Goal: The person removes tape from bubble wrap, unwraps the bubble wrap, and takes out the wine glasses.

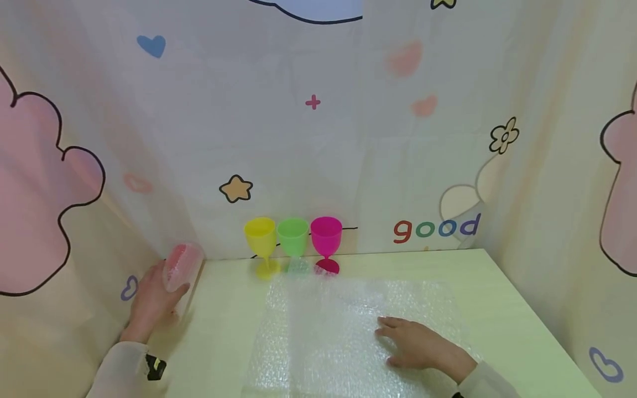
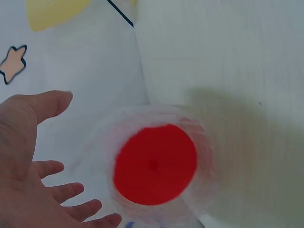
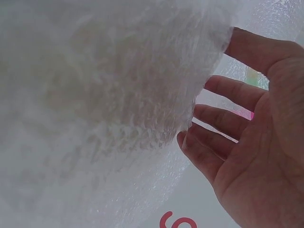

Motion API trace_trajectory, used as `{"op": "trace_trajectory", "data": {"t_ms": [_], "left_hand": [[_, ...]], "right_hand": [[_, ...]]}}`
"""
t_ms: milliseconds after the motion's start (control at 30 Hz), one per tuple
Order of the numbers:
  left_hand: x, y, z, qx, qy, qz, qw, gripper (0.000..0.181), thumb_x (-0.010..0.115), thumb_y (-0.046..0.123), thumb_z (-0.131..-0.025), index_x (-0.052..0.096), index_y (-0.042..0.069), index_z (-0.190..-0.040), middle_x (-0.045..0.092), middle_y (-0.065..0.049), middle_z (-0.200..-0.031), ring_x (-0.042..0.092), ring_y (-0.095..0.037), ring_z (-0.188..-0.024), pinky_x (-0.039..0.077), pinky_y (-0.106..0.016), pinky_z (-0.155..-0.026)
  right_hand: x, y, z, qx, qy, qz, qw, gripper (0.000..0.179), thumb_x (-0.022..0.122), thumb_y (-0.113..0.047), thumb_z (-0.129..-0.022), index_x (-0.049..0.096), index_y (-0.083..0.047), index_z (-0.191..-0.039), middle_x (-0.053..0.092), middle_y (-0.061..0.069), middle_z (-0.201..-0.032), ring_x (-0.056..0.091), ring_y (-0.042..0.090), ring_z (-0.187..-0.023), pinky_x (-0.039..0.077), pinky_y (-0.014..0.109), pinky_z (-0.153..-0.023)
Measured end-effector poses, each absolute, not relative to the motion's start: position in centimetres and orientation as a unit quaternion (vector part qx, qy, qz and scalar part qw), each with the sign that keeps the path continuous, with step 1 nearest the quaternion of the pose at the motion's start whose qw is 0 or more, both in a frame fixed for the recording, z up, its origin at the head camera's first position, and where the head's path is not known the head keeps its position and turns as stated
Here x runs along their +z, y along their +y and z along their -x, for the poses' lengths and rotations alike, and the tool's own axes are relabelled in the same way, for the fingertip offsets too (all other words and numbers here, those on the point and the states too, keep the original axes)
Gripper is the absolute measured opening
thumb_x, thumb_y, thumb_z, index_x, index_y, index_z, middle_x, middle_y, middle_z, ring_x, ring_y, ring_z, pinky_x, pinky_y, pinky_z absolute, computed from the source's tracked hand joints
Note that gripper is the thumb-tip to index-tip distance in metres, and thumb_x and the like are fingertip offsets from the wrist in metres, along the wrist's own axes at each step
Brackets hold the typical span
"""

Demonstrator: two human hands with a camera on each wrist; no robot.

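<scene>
At the table's left edge lies a bundle of clear wrap [image 1: 183,267] with something red inside; its end shows as a red disc [image 2: 156,165] in the left wrist view. My left hand [image 1: 151,296] is beside this bundle, its fingers spread and apart from the disc end in the left wrist view. A sheet of bubble wrap [image 1: 328,331] lies flat before me. Over its right part is my right hand [image 1: 418,342], fingers extended. In the right wrist view, the wrap's edge overlaps the fingertips [image 3: 202,111], which are partly hidden.
At the back stand a yellow goblet [image 1: 260,237], a green goblet [image 1: 293,237] and a magenta goblet [image 1: 326,236] in a row. The sheet's far edge overlaps the green and magenta bases. A printed curtain [image 1: 298,149] encloses the pale table [image 1: 224,309] at the back and sides.
</scene>
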State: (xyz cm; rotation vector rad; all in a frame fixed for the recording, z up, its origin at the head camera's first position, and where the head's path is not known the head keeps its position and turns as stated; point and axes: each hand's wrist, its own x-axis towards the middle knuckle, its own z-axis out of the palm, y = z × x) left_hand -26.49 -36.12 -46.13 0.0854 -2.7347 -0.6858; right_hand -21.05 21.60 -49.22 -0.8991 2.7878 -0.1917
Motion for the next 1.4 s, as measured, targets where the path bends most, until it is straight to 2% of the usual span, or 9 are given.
{"op": "trace_trajectory", "data": {"t_ms": [200, 333, 533, 733, 933, 1233, 1400], "left_hand": [[-46.9, -37.6, 26.8, -0.27, -0.957, -0.068, 0.081, 0.098, 0.067, 0.046, -0.089, 0.014, -0.007, -0.152, 0.027, -0.039, -0.146, 0.038, -0.052, -0.122, 0.037, -0.072, -0.097], [-47.7, -38.4, 27.3, -0.292, -0.953, -0.072, 0.033, 0.104, 0.064, 0.052, -0.089, 0.006, -0.007, -0.153, 0.026, -0.04, -0.146, 0.04, -0.052, -0.122, 0.036, -0.071, -0.1], [-48.8, -39.3, 28.2, -0.318, -0.946, -0.062, 0.006, 0.106, 0.068, 0.05, -0.087, 0.006, -0.008, -0.152, 0.03, -0.039, -0.145, 0.042, -0.051, -0.121, 0.036, -0.069, -0.103], [-48.9, -39.7, 28.4, -0.315, -0.943, -0.092, -0.049, 0.116, 0.062, 0.059, -0.088, -0.01, -0.005, -0.153, 0.018, -0.042, -0.149, 0.033, -0.056, -0.126, 0.03, -0.072, -0.106], [-48.8, -39.6, 27.8, -0.305, -0.947, -0.094, -0.033, 0.108, 0.058, 0.053, -0.092, -0.008, -0.008, -0.152, 0.016, -0.046, -0.147, 0.031, -0.06, -0.128, 0.028, -0.071, -0.107], [-49.1, -39.0, 26.7, -0.302, -0.95, -0.07, 0.031, 0.1, 0.057, 0.052, -0.094, 0.005, -0.011, -0.152, 0.041, -0.043, -0.132, 0.055, -0.053, -0.11, 0.041, -0.068, -0.097], [-48.5, -38.2, 26.0, -0.307, -0.947, -0.059, 0.069, 0.095, 0.056, 0.052, -0.094, 0.01, -0.008, -0.153, 0.045, -0.041, -0.131, 0.058, -0.052, -0.108, 0.046, -0.065, -0.089]], "right_hand": [[-49.1, 21.5, 20.9, -0.071, 0.947, 0.292, 0.114, 0.058, 0.077, -0.039, -0.081, 0.061, -0.017, -0.132, 0.051, 0.011, -0.148, 0.05, 0.032, -0.135, 0.045, 0.051, -0.107], [-49.0, 21.5, 20.9, -0.072, 0.947, 0.291, 0.112, 0.058, 0.077, -0.039, -0.081, 0.06, -0.017, -0.132, 0.05, 0.011, -0.148, 0.05, 0.033, -0.135, 0.044, 0.052, -0.107], [-49.0, 21.6, 20.9, -0.072, 0.947, 0.293, 0.109, 0.059, 0.077, -0.039, -0.081, 0.06, -0.016, -0.132, 0.05, 0.011, -0.149, 0.05, 0.033, -0.135, 0.045, 0.052, -0.106], [-48.8, 21.6, 20.9, -0.067, 0.947, 0.295, 0.107, 0.059, 0.077, -0.04, -0.081, 0.06, -0.016, -0.132, 0.05, 0.01, -0.148, 0.05, 0.032, -0.135, 0.045, 0.051, -0.106], [-48.8, 21.5, 20.9, -0.073, 0.947, 0.29, 0.114, 0.058, 0.077, -0.04, -0.081, 0.061, -0.017, -0.131, 0.051, 0.01, -0.148, 0.049, 0.032, -0.135, 0.044, 0.051, -0.107], [-48.9, 21.5, 21.0, -0.078, 0.947, 0.288, 0.117, 0.059, 0.077, -0.041, -0.081, 0.06, -0.016, -0.131, 0.05, 0.009, -0.149, 0.049, 0.032, -0.135, 0.044, 0.051, -0.107], [-49.0, 21.5, 21.0, -0.078, 0.948, 0.285, 0.117, 0.058, 0.077, -0.041, -0.081, 0.06, -0.017, -0.132, 0.05, 0.009, -0.149, 0.049, 0.032, -0.136, 0.044, 0.051, -0.108]]}}
